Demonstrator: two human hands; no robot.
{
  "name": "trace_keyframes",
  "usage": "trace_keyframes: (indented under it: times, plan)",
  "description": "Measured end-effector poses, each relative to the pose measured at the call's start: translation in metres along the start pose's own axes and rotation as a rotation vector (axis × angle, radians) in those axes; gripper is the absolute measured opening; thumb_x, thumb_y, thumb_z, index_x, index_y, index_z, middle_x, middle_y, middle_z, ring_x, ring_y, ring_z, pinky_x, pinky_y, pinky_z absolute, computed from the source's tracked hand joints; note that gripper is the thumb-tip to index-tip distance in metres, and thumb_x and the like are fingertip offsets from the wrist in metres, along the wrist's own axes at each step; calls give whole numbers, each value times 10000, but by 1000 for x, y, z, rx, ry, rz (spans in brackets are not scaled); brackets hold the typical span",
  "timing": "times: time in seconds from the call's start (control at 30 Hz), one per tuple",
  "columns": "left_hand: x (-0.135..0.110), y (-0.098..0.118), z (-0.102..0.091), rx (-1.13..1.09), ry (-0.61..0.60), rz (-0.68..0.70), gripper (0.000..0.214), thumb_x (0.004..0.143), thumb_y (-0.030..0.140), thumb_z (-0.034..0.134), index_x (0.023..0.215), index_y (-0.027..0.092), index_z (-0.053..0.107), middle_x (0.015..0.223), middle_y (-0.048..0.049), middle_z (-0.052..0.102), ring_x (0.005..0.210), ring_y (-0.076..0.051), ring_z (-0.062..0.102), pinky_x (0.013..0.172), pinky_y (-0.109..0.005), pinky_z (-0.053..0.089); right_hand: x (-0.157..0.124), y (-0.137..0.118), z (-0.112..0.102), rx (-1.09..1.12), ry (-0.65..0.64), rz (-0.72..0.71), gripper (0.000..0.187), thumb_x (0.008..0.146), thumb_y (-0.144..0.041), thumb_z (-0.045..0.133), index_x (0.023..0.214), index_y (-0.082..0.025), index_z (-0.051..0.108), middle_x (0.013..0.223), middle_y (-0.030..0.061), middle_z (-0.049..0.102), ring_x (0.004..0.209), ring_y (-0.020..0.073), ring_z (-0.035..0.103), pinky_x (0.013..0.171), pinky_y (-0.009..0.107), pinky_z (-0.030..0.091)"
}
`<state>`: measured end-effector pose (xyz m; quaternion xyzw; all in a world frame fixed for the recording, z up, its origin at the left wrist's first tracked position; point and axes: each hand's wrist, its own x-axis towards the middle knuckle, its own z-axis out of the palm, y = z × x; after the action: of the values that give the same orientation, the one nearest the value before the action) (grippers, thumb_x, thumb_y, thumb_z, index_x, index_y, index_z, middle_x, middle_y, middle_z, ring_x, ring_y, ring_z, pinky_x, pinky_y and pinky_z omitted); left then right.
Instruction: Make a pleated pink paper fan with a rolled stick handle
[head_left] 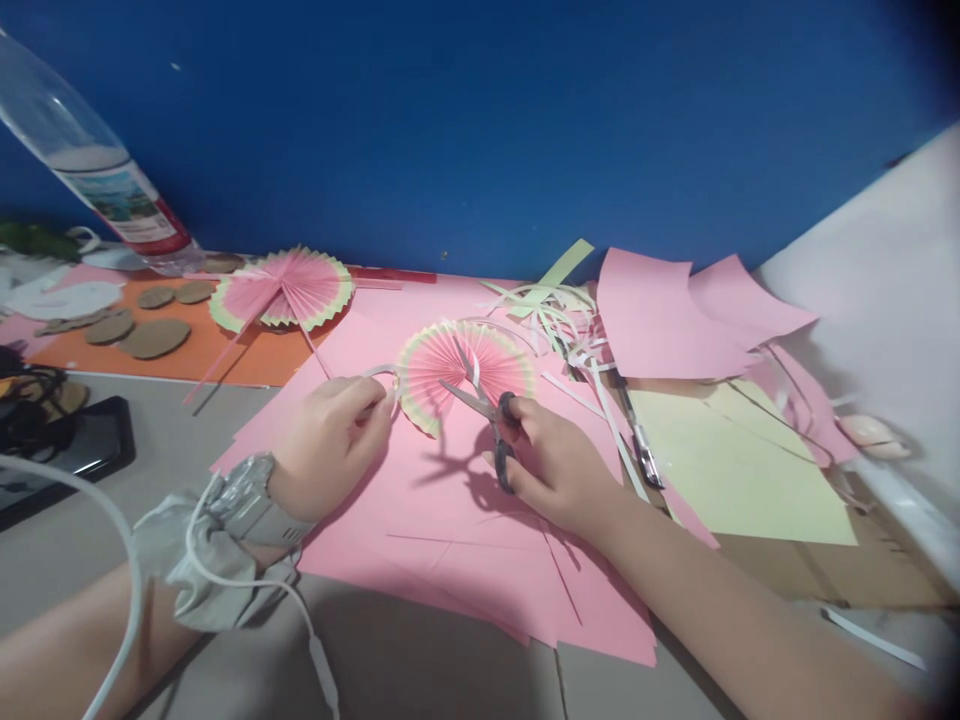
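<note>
My right hand (555, 460) grips a pair of scissors (480, 403) by dark handles, the blades spread apart. The blades hover over a pleated paper fan (427, 370), pink with a yellow-green zigzag edge. A small white curl shows between the blades. My left hand (341, 435) is closed, thumb against the fingers, just left of the fan. A thin pale paper strip (380, 370) runs from its fingertips toward the fan's left edge; the fingers partly hide it. Stacked pink paper (450, 500) lies under both hands.
Another pleated fan (289, 290) with two pink legs lies behind left, near cardboard discs (155, 338) and a tilted plastic bottle (127, 190). Shredded strips (559, 310), a utility knife (645, 455) and yellow paper (739, 460) are at right. A blue wall (480, 130) rises behind. A white cable (251, 580) hangs by my left wrist.
</note>
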<state>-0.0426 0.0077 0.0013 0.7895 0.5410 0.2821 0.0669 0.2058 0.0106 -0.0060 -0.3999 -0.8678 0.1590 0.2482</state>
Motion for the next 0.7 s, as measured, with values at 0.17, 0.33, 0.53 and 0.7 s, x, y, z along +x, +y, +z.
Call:
trace_keyframes:
  times: [0.17, 0.33, 0.53, 0.7]
  plan:
    - [1, -6, 1, 116, -47, 7, 191, 909, 265, 404, 882, 157, 559, 858, -79, 632, 772, -221, 571, 734, -355, 427, 0, -1, 0, -15, -21, 7, 121, 821, -276, 458, 880, -220, 368, 768, 8, 505, 643, 170, 496, 566, 276, 383]
    - [2, -11, 6, 195, 14, -46, 281, 889, 246, 442, 1141, 153, 524, 1113, -108, 608, 988, -264, 569, 881, -407, 416, 0, -1, 0, -3, -42, 27, 128, 836, -294, 461, 901, -215, 385, 777, 11, 528, 654, 171, 506, 576, 276, 386]
    - [1, -11, 8, 218, 73, -69, 324, 788, 162, 520, 1095, 234, 593, 1212, -80, 560, 1095, -299, 503, 954, -483, 345, 1, -4, -2, -1, -70, 53, 150, 831, -288, 506, 944, -213, 440, 840, 27, 563, 727, 182, 536, 622, 276, 393]
    - [0, -9, 1, -339, 133, 16, 197, 805, 140, 499, 954, 193, 616, 1026, -75, 621, 1028, -247, 549, 961, -456, 375, 4, -5, -1, -20, -110, 31, 190, 810, -264, 539, 977, -201, 473, 906, 47, 584, 785, 190, 539, 678, 293, 410]
